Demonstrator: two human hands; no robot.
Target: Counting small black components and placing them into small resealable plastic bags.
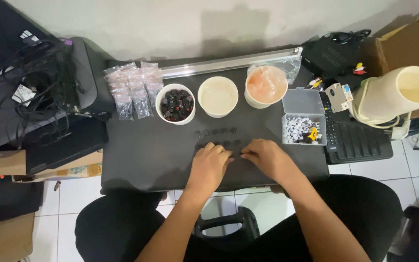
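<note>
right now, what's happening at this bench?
A seated person has both hands on a dark work surface. The left hand and right hand meet over small dark parts laid out in rows. Behind them stand three cups: one with dark pieces, one empty cup, one with clear bags. Small filled bags lie left; a clear box of white parts sits right.
</note>
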